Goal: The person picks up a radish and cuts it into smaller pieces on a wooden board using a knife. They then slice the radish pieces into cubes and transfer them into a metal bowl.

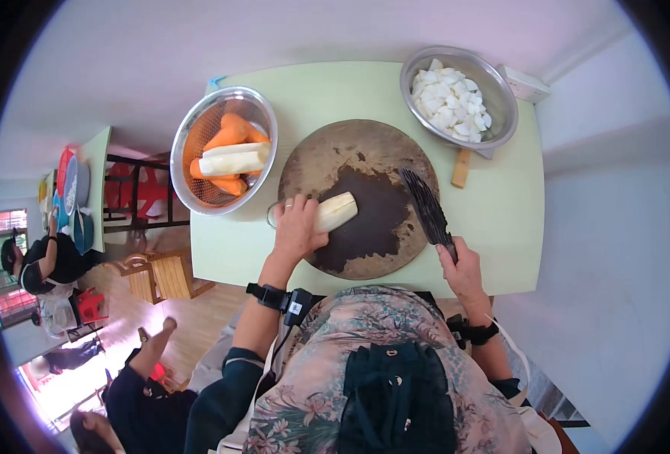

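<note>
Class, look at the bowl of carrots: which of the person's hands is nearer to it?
Left. The left hand rests on the white vegetable just right of the bowl of carrots; the right hand holds the knife across the board.

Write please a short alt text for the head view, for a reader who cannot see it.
Seen from above, a person's left hand holds a white radish piece on a round wooden cutting board, while the right hand holds a dark cleaver. On the pale green table stand a bowl of carrots and radish and a bowl of cut white pieces.
</note>
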Demonstrator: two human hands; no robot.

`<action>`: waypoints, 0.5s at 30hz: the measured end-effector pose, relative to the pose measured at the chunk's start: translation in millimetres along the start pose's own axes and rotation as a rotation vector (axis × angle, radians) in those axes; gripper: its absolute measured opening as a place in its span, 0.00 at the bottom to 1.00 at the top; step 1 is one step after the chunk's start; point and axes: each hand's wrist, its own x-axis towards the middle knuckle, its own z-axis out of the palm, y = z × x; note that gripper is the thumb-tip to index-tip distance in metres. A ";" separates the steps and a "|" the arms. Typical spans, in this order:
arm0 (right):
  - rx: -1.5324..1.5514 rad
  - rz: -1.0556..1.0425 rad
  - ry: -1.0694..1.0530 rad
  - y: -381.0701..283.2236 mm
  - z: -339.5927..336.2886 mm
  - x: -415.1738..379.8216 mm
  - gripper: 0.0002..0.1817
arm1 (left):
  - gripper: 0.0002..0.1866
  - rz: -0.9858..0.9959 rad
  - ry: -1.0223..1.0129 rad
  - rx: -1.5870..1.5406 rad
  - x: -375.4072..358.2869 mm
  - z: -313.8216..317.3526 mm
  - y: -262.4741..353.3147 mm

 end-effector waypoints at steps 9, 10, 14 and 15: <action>-0.174 -0.081 -0.126 -12.0 21.7 18.2 0.15 | 0.39 -0.101 0.254 -0.103 -35.3 1.4 3.4; -0.167 -0.093 -0.134 -11.8 23.2 19.2 0.15 | 0.39 -0.111 0.259 -0.092 -35.8 1.5 2.5; -0.222 -0.070 -0.146 -10.7 23.0 25.3 0.16 | 0.36 -0.047 0.217 -0.095 -32.2 -2.7 5.2; -0.210 -0.028 -0.159 -11.7 22.4 27.2 0.16 | 0.34 -0.054 0.182 -0.057 -30.2 -4.3 7.5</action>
